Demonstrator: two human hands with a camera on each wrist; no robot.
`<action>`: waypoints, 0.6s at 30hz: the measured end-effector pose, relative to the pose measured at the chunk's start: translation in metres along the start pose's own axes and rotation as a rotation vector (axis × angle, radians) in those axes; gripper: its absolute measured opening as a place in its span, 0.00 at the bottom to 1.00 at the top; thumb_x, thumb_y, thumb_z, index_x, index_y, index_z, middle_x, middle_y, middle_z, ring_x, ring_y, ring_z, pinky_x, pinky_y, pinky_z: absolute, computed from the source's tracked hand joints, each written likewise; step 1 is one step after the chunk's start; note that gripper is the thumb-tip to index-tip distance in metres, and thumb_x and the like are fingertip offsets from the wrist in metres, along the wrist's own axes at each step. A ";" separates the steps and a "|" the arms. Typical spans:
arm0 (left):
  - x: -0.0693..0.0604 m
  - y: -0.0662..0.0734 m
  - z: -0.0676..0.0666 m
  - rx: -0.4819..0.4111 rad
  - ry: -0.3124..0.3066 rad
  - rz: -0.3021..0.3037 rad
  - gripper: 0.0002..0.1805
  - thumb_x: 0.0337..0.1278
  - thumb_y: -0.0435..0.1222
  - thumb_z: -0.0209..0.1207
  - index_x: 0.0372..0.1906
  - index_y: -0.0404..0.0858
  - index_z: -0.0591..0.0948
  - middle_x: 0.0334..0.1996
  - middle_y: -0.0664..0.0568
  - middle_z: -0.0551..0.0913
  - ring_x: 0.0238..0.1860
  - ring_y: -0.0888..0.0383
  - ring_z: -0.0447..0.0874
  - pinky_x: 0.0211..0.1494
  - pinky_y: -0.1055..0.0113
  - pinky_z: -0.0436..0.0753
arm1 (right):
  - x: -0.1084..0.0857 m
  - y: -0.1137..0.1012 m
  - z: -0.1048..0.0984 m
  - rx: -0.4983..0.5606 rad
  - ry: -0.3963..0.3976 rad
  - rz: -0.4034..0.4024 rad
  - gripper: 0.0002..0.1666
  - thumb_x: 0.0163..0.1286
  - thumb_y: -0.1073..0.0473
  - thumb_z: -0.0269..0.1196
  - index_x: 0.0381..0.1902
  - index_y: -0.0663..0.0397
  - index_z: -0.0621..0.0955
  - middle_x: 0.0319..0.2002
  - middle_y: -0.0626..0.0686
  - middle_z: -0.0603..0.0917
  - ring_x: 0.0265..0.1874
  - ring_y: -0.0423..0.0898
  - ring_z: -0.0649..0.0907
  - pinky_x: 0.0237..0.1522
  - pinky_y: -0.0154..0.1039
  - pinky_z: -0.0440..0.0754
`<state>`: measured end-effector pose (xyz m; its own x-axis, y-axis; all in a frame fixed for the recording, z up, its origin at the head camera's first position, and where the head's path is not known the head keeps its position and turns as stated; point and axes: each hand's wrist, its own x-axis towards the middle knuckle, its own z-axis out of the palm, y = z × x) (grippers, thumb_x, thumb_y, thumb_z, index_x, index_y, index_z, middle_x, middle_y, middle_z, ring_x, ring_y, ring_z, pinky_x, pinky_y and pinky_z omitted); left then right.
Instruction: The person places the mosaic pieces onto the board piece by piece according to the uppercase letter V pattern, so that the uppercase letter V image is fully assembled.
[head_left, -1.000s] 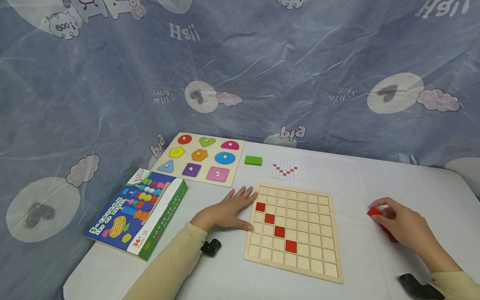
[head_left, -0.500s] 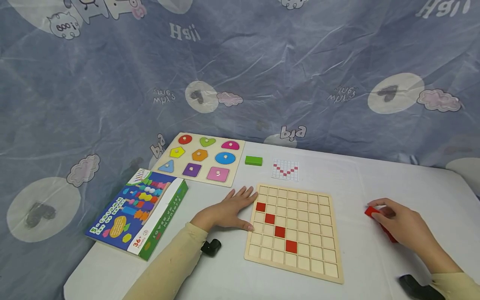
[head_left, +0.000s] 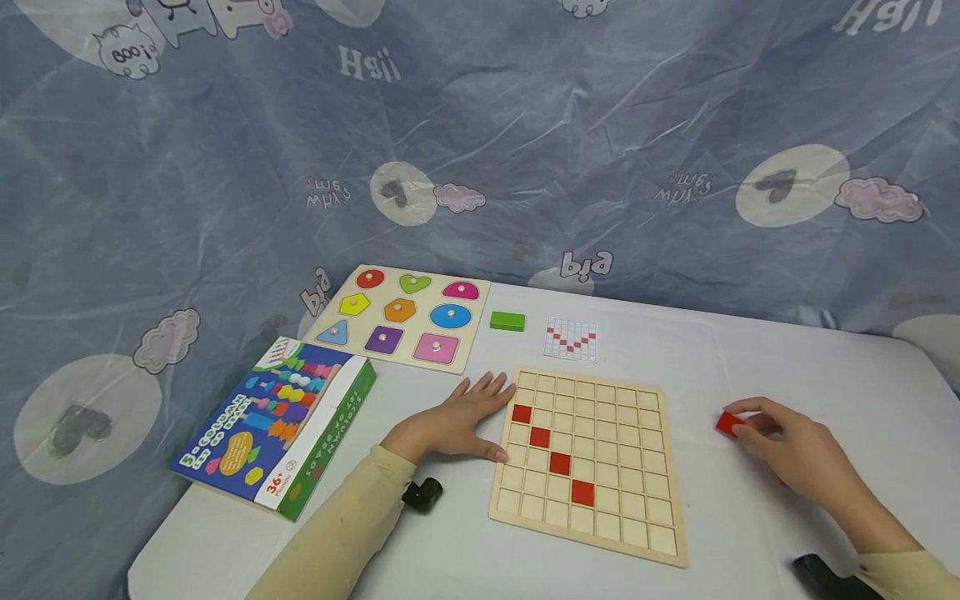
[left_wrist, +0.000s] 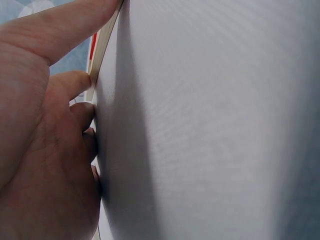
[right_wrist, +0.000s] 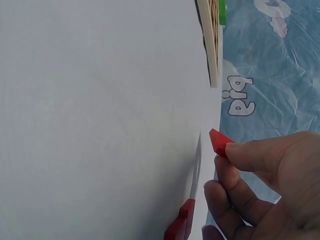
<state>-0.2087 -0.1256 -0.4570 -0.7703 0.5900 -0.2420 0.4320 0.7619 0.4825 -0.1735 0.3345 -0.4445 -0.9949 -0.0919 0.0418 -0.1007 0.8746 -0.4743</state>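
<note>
The two hands are well apart, with a square wooden board (head_left: 618, 454) on the desk (head_left: 697, 358) between them. The left hand (head_left: 453, 423) lies flat on the desk with its fingers straight and spread wide. Its thumb and pointing finger touch the left edge of the board, and the thumb sticks out away from the other fingers.

The right hand (head_left: 806, 454) is well to the right of the board. It pinches a small red piece (head_left: 726, 424) between its thumb and a finger. The piece looks to be up off the desk and pokes out past the fingertips, towards the board. The other fingers of that hand are bent underneath. More red (right_wrist: 181, 221) shows low down on the desk near this hand, but I cannot tell how many pieces are there.

On the board, four red squares (head_left: 559, 463) sit in the little boxes. They make a slanted line like steps, from the left side down towards the person, each one further right. Just behind the board is a small card (head_left: 572, 340) with red marks in a V. A green block (head_left: 507, 322) is near the card, on its left, beside a puzzle with knobbed shapes (head_left: 417, 329).
</note>
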 end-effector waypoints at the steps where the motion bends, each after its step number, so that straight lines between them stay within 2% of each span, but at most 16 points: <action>1: 0.000 0.000 0.000 0.001 -0.001 0.000 0.59 0.53 0.59 0.70 0.83 0.49 0.49 0.83 0.54 0.40 0.82 0.55 0.30 0.82 0.54 0.31 | 0.000 -0.001 0.000 -0.001 0.005 -0.012 0.16 0.71 0.56 0.66 0.55 0.53 0.82 0.38 0.57 0.87 0.32 0.49 0.82 0.25 0.37 0.74; 2: 0.000 0.000 0.000 0.002 0.000 -0.001 0.59 0.53 0.59 0.70 0.83 0.48 0.50 0.83 0.54 0.40 0.82 0.55 0.30 0.82 0.54 0.31 | -0.001 -0.002 0.001 -0.005 0.012 -0.026 0.15 0.71 0.56 0.67 0.54 0.52 0.83 0.37 0.55 0.87 0.35 0.49 0.82 0.27 0.37 0.74; 6: 0.000 0.000 0.001 0.000 0.001 -0.001 0.59 0.53 0.59 0.70 0.83 0.49 0.50 0.83 0.54 0.40 0.82 0.55 0.30 0.82 0.54 0.32 | -0.002 -0.008 0.003 0.002 0.020 -0.058 0.14 0.71 0.57 0.67 0.53 0.49 0.84 0.35 0.50 0.87 0.33 0.43 0.81 0.26 0.34 0.74; 12: 0.000 0.000 0.000 -0.001 0.002 -0.002 0.59 0.53 0.59 0.70 0.83 0.49 0.50 0.83 0.54 0.40 0.82 0.55 0.30 0.82 0.54 0.32 | -0.007 -0.020 0.005 0.025 -0.005 -0.070 0.14 0.71 0.57 0.67 0.53 0.48 0.84 0.36 0.48 0.86 0.33 0.40 0.81 0.28 0.33 0.74; 18: 0.000 -0.001 0.001 0.006 0.004 -0.003 0.59 0.53 0.60 0.70 0.83 0.49 0.50 0.83 0.54 0.41 0.82 0.55 0.30 0.82 0.54 0.32 | -0.013 -0.032 0.009 0.046 -0.022 -0.101 0.13 0.72 0.53 0.67 0.53 0.43 0.84 0.39 0.45 0.86 0.37 0.34 0.80 0.31 0.33 0.75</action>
<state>-0.2087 -0.1263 -0.4582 -0.7734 0.5866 -0.2404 0.4324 0.7654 0.4767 -0.1570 0.3035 -0.4380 -0.9792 -0.1897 0.0721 -0.1997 0.8373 -0.5089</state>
